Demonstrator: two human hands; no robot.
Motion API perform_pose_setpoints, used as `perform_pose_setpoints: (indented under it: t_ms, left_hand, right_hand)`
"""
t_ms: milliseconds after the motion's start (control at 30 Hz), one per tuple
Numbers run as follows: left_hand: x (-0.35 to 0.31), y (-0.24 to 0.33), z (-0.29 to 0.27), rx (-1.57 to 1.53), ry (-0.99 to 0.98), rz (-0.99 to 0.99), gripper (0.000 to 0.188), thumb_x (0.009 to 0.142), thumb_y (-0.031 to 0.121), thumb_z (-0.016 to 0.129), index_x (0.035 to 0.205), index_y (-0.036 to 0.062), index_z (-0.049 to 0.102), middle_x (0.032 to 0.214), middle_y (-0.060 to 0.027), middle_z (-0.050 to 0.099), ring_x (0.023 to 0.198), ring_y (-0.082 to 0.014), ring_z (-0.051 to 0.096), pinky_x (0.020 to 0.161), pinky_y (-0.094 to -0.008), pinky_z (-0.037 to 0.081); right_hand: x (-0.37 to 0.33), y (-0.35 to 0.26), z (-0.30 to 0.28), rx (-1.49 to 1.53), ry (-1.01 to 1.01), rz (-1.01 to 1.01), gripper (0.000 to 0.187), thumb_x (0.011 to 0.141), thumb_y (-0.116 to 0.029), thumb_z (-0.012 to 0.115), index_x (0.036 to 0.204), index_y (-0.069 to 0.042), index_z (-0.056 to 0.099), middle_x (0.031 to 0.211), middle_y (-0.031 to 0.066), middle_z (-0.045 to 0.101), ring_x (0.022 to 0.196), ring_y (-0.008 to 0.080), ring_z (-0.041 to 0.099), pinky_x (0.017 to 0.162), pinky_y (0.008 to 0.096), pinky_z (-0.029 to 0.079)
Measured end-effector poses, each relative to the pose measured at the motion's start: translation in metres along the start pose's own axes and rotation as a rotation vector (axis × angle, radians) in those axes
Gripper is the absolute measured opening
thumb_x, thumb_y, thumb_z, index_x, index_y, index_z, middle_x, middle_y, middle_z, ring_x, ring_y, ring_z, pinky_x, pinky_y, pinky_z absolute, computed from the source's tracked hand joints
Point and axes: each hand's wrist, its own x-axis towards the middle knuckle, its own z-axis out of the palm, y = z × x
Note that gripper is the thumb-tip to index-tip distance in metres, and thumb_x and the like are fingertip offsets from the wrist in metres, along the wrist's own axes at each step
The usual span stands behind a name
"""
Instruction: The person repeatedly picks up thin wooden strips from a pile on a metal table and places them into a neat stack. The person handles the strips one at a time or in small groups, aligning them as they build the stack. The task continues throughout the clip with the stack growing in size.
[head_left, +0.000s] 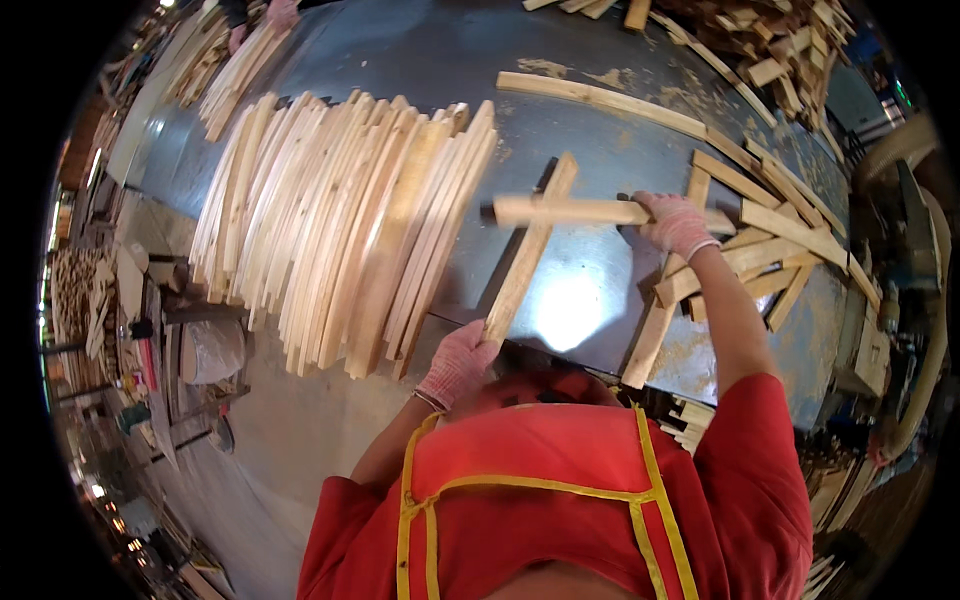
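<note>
In a pink-and-white knit glove, my left hand (460,365) is closed round the near end of a wooden strip (525,265) that slants away over the metal table. My right hand (678,225), gloved alike, grips a second wooden stick (570,211), which lies crosswise above the first and is slightly blurred. Beside my left hand, a wide row of pale wooden strips (340,225) lies side by side, their near ends jutting past the table edge. A loose heap of wooden pieces (770,250) sits under and right of my right hand.
A long strip (600,97) lies across the blue-grey metal table (400,50). Offcuts (790,60) pile up at the far right. Another person's gloved hand (283,14) touches strips at the far left. A thick curved hose (925,370) stands at the right.
</note>
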Motion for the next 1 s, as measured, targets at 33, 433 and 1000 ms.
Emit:
perform_pose_setpoints:
  t_ms: [33, 433, 1000]
  left_hand:
    - [0.002, 0.0, -0.005, -0.036, 0.029, -0.034, 0.025, 0.098, 0.02, 0.064, 0.116, 0.0023, 0.067, 0.09, -0.0172, 0.069, 0.086, -0.0267, 0.069, 0.079, -0.041, 0.055]
    - [-0.002, 0.007, -0.05, -0.08, 0.469, -0.034, 0.026, 0.095, 0.016, 0.069, 0.115, 0.0012, 0.071, 0.078, -0.0064, 0.055, 0.074, -0.0128, 0.052, 0.067, -0.0324, 0.047]
    - [-0.002, -0.07, -0.113, 0.857, 0.508, -0.12, 0.091, 0.088, 0.04, 0.079, 0.162, 0.0093, 0.037, 0.142, -0.0193, 0.058, 0.125, -0.04, 0.061, 0.1, -0.0494, 0.053]
  right_hand:
    - [0.01, 0.012, 0.003, 0.149, 0.106, -0.017, 0.064, 0.096, -0.035, 0.075, 0.154, -0.013, 0.057, 0.112, 0.0157, 0.077, 0.107, 0.033, 0.073, 0.097, 0.0413, 0.057]
    - [-0.011, -0.209, 0.103, 1.089, -0.077, 0.156, 0.059, 0.097, -0.03, 0.071, 0.144, 0.002, 0.055, 0.104, 0.0227, 0.076, 0.095, 0.0341, 0.075, 0.088, 0.0457, 0.059]
    - [-0.011, -0.278, 0.077, 1.374, -0.158, 0.177, 0.048, 0.097, -0.024, 0.072, 0.136, 0.002, 0.064, 0.107, 0.0125, 0.075, 0.091, 0.0207, 0.069, 0.082, 0.0362, 0.057]
